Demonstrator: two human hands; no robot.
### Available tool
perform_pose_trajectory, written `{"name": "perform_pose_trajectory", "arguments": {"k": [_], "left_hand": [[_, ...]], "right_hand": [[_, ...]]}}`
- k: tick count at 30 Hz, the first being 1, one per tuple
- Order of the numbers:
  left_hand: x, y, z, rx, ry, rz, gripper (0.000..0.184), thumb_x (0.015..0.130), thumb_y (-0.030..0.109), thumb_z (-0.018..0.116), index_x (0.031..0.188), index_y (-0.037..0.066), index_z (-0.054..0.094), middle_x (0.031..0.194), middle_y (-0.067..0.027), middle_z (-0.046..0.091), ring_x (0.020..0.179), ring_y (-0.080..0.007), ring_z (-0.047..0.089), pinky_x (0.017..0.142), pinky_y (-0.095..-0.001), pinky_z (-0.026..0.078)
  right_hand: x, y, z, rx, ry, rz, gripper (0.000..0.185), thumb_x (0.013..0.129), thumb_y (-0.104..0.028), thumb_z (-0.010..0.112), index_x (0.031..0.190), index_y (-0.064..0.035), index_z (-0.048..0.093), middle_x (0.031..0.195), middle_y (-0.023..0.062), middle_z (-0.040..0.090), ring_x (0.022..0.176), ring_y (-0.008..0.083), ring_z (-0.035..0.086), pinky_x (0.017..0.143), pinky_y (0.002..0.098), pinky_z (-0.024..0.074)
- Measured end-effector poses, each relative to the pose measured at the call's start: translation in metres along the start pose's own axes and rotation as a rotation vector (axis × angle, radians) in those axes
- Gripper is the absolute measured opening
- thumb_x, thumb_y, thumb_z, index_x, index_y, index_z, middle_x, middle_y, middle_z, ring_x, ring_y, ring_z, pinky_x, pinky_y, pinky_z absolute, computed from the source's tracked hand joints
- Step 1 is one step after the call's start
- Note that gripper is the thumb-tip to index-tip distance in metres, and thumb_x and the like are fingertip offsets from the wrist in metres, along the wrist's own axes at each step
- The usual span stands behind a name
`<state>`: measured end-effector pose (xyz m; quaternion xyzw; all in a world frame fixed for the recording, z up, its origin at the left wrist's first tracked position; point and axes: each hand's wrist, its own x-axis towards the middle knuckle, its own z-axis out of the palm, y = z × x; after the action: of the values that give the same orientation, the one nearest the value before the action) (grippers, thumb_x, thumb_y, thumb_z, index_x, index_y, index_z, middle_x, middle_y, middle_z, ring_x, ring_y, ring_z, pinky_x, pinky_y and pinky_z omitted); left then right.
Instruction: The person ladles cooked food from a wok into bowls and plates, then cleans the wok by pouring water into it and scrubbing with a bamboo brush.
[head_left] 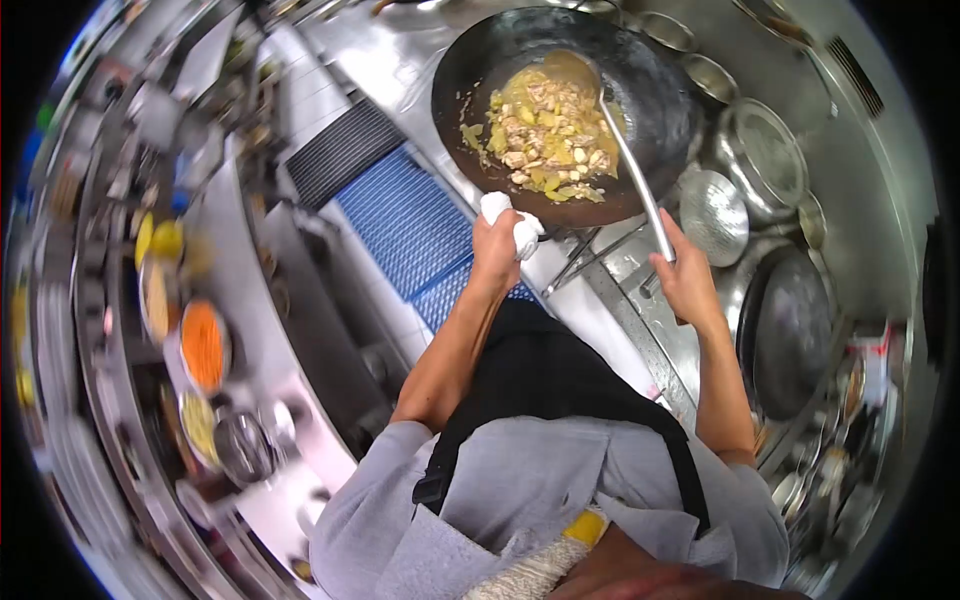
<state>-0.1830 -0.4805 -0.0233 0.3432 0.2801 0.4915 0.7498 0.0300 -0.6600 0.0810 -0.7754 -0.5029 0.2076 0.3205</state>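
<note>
A large dark wok sits at the top of the view, with chunks of meat and yellow-green vegetable pieces in it. My left hand is closed around a white cloth at the wok's near rim; the wok's handle, if any, is hidden under the cloth. In my right hand is the long metal handle of a cooking ladle. Its bowl rests among the food at the far side of the wok.
Right of the wok stand a perforated skimmer, a metal pot and a dark round pan. To the left, a counter holds a bowl of orange shreds and other containers. Blue matting covers part of the floor.
</note>
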Motion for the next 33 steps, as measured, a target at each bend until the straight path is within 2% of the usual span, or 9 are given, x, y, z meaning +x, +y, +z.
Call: {"name": "perform_pose_trajectory", "arguments": {"k": [7, 10, 14, 15, 17, 20, 25, 31, 33], "left_hand": [[-0.012, 0.013, 0.122, 0.181, 0.329, 0.104, 0.021, 0.087, 0.005, 0.052, 0.107, 0.001, 0.056, 0.089, -0.0091, 0.065, 0.072, -0.02, 0.065, 0.06, -0.0345, 0.053], [-0.026, 0.013, 0.136, 0.137, 0.471, 0.134, 0.019, 0.088, 0.005, 0.051, 0.106, 0.001, 0.056, 0.087, -0.0088, 0.064, 0.069, -0.0194, 0.065, 0.057, -0.0339, 0.052], [-0.019, 0.002, 0.16, 0.083, 0.654, 0.278, 0.012, 0.088, 0.003, 0.052, 0.099, 0.003, 0.055, 0.085, -0.0076, 0.063, 0.068, -0.0182, 0.064, 0.056, -0.0337, 0.052], [-0.016, -0.002, 0.164, 0.062, 0.681, 0.328, 0.011, 0.088, 0.003, 0.052, 0.098, 0.003, 0.055, 0.085, -0.0074, 0.063, 0.067, -0.0182, 0.064, 0.056, -0.0338, 0.052], [-0.008, -0.014, 0.155, 0.048, 0.709, 0.375, 0.012, 0.087, 0.0, 0.053, 0.098, 0.002, 0.054, 0.086, -0.0069, 0.061, 0.068, -0.0173, 0.062, 0.059, -0.0339, 0.052], [0.011, -0.029, 0.154, 0.158, 0.934, 0.381, 0.021, 0.083, 0.003, 0.058, 0.104, -0.001, 0.054, 0.087, -0.0085, 0.061, 0.069, -0.0175, 0.064, 0.06, -0.032, 0.053], [0.013, -0.042, 0.144, 0.297, 1.087, 0.314, 0.029, 0.082, 0.007, 0.061, 0.108, -0.003, 0.052, 0.09, -0.0124, 0.062, 0.072, -0.0205, 0.064, 0.063, -0.034, 0.054], [-0.009, -0.024, 0.182, 0.308, 1.185, 0.188, 0.028, 0.081, 0.006, 0.061, 0.106, -0.002, 0.052, 0.088, -0.0121, 0.061, 0.071, -0.0207, 0.064, 0.061, -0.0341, 0.054], [-0.024, -0.028, 0.187, 0.188, 1.16, 0.196, 0.024, 0.081, 0.005, 0.06, 0.103, -0.001, 0.052, 0.086, -0.0108, 0.059, 0.068, -0.0193, 0.062, 0.059, -0.0333, 0.052]], "right_hand": [[0.07, 0.077, -0.146, 0.192, -0.326, -0.196, 0.067, 0.092, -0.003, 0.062, 0.155, -0.0102, 0.041, 0.133, 0.026, 0.063, 0.102, 0.0379, 0.068, 0.094, 0.0396, 0.0497], [0.116, 0.076, -0.146, 0.034, -0.278, -0.32, 0.065, 0.093, -0.006, 0.062, 0.155, -0.0107, 0.041, 0.129, 0.028, 0.064, 0.094, 0.0401, 0.068, 0.09, 0.0407, 0.0503], [0.155, 0.07, -0.129, -0.058, -0.424, -0.25, 0.064, 0.095, -0.01, 0.061, 0.155, -0.0075, 0.038, 0.107, 0.031, 0.068, 0.086, 0.0459, 0.067, 0.084, 0.0451, 0.052], [0.155, 0.081, -0.117, 0.042, -0.462, -0.33, 0.064, 0.096, -0.011, 0.06, 0.156, -0.0093, 0.036, 0.094, 0.0277, 0.07, 0.07, 0.0389, 0.067, 0.074, 0.0459, 0.0538], [0.133, 0.057, -0.1, 0.335, -0.73, -0.081, 0.06, 0.1, -0.013, 0.058, 0.156, -0.011, 0.038, 0.076, 0.0076, 0.063, 0.051, 0.0113, 0.057, 0.046, 0.0316, 0.0493], [0.139, 0.043, -0.097, 0.616, -1.071, 0.202, 0.06, 0.102, -0.015, 0.056, 0.158, -0.0121, 0.032, 0.072, 0.002, 0.052, 0.05, 0.0105, 0.053, 0.04, 0.0288, 0.0465], [0.195, 0.037, -0.117, 0.761, -1.358, 0.453, 0.02, 0.105, -0.018, 0.052, 0.122, -0.0076, 0.051, 0.073, 0.0034, 0.053, 0.048, 0.0091, 0.048, 0.039, 0.0282, 0.0438], [0.222, 0.001, -0.141, 0.689, -1.455, 0.545, 0.024, 0.105, -0.02, 0.052, 0.126, -0.0093, 0.051, 0.073, 0.0022, 0.054, 0.046, 0.0065, 0.044, 0.038, 0.0266, 0.0412], [0.217, -0.005, -0.141, 0.74, -1.467, 0.664, 0.036, 0.106, -0.02, 0.05, 0.139, -0.0082, 0.045, 0.075, 0.003, 0.054, 0.043, 0.0038, 0.042, 0.035, 0.0233, 0.0398]]}}
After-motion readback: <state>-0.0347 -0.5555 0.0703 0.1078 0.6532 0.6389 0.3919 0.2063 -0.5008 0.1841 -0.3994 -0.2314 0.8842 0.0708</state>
